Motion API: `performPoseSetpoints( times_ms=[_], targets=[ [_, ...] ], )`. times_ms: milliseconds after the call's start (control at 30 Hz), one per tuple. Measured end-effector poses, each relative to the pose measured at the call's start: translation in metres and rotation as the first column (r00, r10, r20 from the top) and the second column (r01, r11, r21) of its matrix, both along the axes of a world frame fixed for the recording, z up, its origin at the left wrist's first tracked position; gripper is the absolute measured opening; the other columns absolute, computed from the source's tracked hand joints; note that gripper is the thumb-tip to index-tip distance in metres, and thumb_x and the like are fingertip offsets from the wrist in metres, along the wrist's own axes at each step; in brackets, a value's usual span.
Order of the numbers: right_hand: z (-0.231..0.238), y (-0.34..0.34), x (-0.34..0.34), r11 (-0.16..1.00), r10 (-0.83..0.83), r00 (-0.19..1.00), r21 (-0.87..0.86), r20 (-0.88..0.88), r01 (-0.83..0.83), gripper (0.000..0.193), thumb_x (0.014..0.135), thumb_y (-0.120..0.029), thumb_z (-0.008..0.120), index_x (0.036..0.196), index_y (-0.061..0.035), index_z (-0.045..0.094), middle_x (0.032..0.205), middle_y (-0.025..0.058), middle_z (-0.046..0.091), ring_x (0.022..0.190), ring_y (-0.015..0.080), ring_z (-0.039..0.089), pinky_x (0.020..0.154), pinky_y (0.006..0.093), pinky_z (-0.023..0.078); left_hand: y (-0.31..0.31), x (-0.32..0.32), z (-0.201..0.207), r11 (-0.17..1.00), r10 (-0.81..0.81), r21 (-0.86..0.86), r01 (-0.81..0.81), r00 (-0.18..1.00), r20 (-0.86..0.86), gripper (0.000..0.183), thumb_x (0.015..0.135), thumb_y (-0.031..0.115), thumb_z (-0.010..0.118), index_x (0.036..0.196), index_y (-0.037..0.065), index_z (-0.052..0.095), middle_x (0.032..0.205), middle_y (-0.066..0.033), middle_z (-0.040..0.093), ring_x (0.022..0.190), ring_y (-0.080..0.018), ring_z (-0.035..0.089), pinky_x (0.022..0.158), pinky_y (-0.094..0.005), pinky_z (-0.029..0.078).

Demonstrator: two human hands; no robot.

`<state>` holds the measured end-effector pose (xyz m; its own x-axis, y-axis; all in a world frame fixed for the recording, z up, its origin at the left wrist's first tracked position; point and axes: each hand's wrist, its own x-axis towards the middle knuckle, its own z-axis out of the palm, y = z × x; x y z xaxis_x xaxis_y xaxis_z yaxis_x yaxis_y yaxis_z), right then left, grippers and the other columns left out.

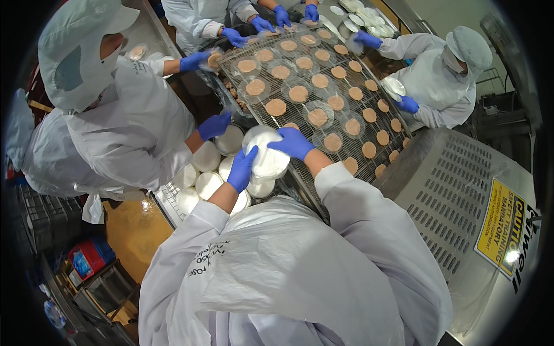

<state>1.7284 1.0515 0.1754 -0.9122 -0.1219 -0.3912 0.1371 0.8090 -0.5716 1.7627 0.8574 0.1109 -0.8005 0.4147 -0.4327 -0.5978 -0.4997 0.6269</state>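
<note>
Both my hands, in blue gloves, are around a thick stack of round white sheets (269, 160) in front of my apron. My left hand (242, 170) grips the stack's left edge. Over its upper right edge closes my right hand (293, 143), the wrist near the side of a wire mesh conveyor (309, 167). Rows of flat, round, pinkish-tan patties (298, 93) lie on the mesh, several of them on clear round sheets. Below the held stack, more stacks of round white sheets (208, 184) stand on a white rack (167, 199).
A co-worker (138, 109) stands close on my left, one gloved hand near the white stacks. Other gloved hands (262, 24) work at the conveyor's far end. Another co-worker (438, 81) across it holds white discs. A slotted metal cover (438, 196) stands close on my right.
</note>
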Motion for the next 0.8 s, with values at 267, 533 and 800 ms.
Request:
performPoseSetpoints(
  times_ms=[267,533,800],
  targets=[
    [-0.017,0.027,-0.027,0.994,-0.067,0.983,0.074,-0.173,0.080,0.032,0.081,-0.013,0.058,0.112,-0.0065,0.059,0.098,0.0196,0.065,0.089,0.0352,0.062,0.079,0.0398,0.050,-0.015,0.033,-0.011,0.994,0.012,-0.104,-0.017,0.999,-0.049,0.042,0.090,0.021,0.059,0.124,-0.002,0.049,0.114,-0.0097,0.060,0.099,-0.0162,0.059,0.087,-0.0287,0.047],
    [-0.100,0.055,0.023,0.962,0.239,0.802,0.243,-0.547,-0.121,0.041,0.093,-0.026,0.046,0.128,-0.0041,0.050,0.118,0.0178,0.059,0.107,0.0292,0.058,0.096,0.0368,0.041,-0.020,0.064,-0.027,0.989,0.027,-0.141,-0.032,0.999,-0.040,0.044,0.090,0.022,0.060,0.125,-0.003,0.048,0.114,-0.0096,0.059,0.099,-0.0161,0.059,0.086,-0.0293,0.048],
    [-0.043,0.058,0.037,0.909,-0.331,0.872,-0.371,-0.361,0.192,0.033,0.088,-0.015,0.051,0.120,-0.0067,0.057,0.113,0.0154,0.062,0.107,0.0283,0.058,0.098,0.0371,0.040,0.010,0.072,-0.018,0.979,-0.008,-0.204,-0.015,0.994,-0.111,0.041,0.091,0.023,0.059,0.122,-0.002,0.051,0.111,-0.0098,0.061,0.096,-0.0149,0.059,0.084,-0.0279,0.048]
  ],
)
